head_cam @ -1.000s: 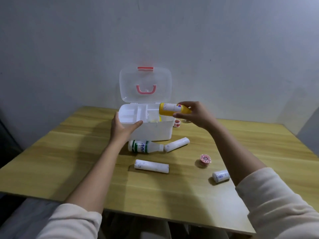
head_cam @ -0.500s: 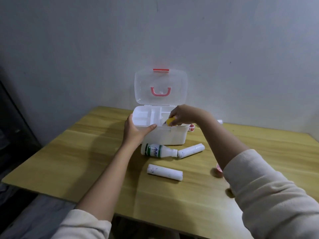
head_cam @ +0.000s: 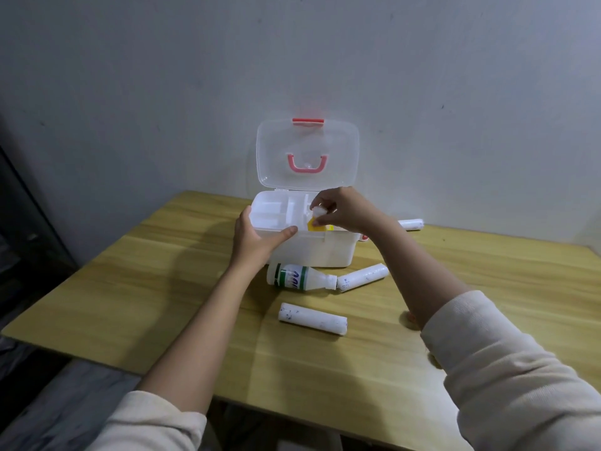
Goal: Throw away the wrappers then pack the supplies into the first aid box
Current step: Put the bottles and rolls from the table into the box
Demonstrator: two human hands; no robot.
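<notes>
The white first aid box point(head_cam: 325, 252) stands on the wooden table with its clear lid point(head_cam: 307, 154) upright. My left hand point(head_cam: 257, 242) grips the box's front left rim. My right hand point(head_cam: 341, 208) holds the yellow bottle point(head_cam: 314, 224) by its white cap, upright inside the box's right side. In front of the box lie a white bottle with a green label point(head_cam: 297, 277) and two white gauze rolls point(head_cam: 362, 277) point(head_cam: 312, 319). A third roll point(head_cam: 411, 224) lies behind my right arm.
The wooden table point(head_cam: 162, 288) reaches to a grey wall behind the box. A small pink tape roll point(head_cam: 410, 317) peeks out under my right forearm. Beyond the table's left edge is a dark floor area.
My right hand carried the yellow bottle from above the box down into its right side and now holds it by the cap. My view shifted left and closer. The left hand stayed on the rim.
</notes>
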